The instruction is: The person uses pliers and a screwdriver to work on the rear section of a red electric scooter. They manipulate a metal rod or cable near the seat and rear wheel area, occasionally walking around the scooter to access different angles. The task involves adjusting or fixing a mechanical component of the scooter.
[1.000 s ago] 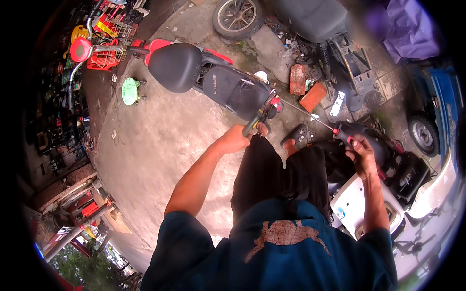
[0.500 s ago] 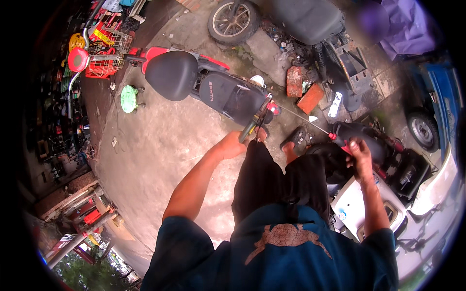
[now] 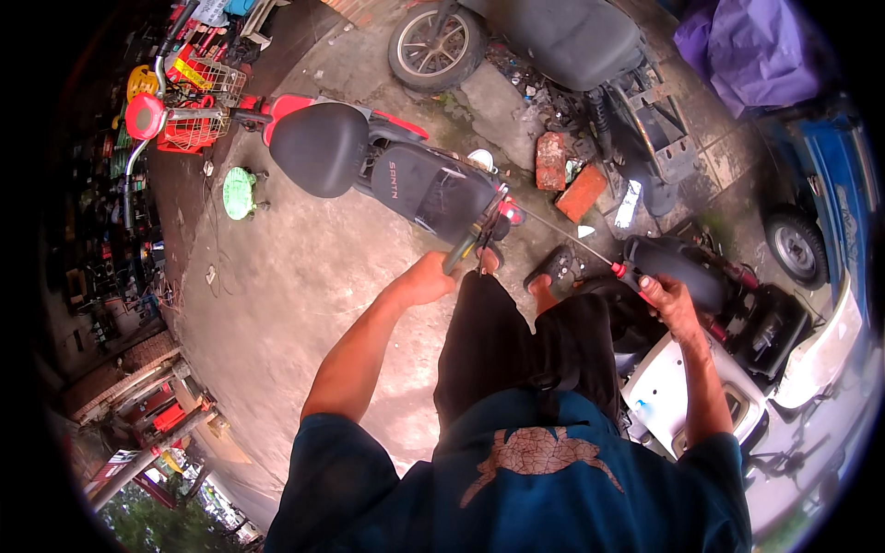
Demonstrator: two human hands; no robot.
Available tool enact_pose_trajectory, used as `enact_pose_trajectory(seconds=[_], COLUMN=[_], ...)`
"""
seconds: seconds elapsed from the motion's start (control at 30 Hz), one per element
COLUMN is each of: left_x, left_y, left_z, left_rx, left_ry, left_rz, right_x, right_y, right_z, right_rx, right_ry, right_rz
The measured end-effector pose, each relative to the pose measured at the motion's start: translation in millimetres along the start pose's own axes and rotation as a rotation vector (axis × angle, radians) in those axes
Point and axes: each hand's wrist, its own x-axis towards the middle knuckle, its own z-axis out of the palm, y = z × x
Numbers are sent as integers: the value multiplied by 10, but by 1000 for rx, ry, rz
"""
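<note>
Red-handled, a long-shafted screwdriver (image 3: 583, 243) sits in the right hand (image 3: 673, 304), its fingers curled closed around the handle, while the shaft slants up and left toward the red tail light (image 3: 510, 214) of the black-seated scooter (image 3: 433, 189); I cannot tell whether the tip touches. Wrapped closed around a dark tool (image 3: 458, 256) with yellow on it, the left hand (image 3: 430, 279) is near that light. Beyond the shaft lies an orange brick (image 3: 582, 194).
</note>
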Motion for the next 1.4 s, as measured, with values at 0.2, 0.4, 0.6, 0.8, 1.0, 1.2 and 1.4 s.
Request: enact_pose_trajectory(seconds=[0.2,0.4,0.6,0.8,1.0,1.2,1.4], left_x=[55,23,28,36,0,-3,3], left_y=[-162,-39,-57,-101,13,-33,-55], left_z=[62,4,0,13,-40,-30,-70], left_rx=[-49,33,36,19,32,34,25], left_ry=[-13,-8,-3,-6,-27,-40,-61], left_rz=[32,21,28,44,-10,13,3], right_x=[-16,47,-78,-129,-118,-141,-124], right_y=[51,45,-15,154,99,195,121], right_z=[69,82,-126,199,-99,139,72], right_rx=[273,786,357,312,302,403,322], right_ry=[176,189,-24,319,100,338,193], right_rz=[-100,288,232,-285,299,-194,208])
